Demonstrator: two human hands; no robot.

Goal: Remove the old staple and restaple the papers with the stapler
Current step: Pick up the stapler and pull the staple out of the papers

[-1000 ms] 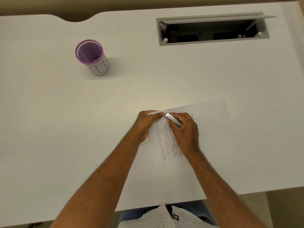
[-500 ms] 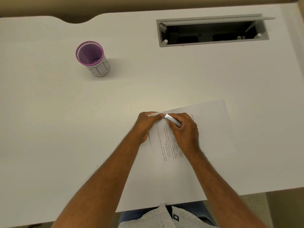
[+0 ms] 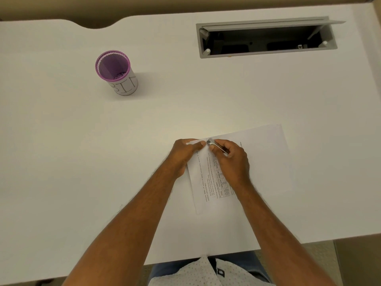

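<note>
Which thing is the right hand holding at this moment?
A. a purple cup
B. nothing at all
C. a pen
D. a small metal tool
D: the right hand grips a small metal tool whose tip sits at the top corner of the papers, which the left hand pins down.
</note>
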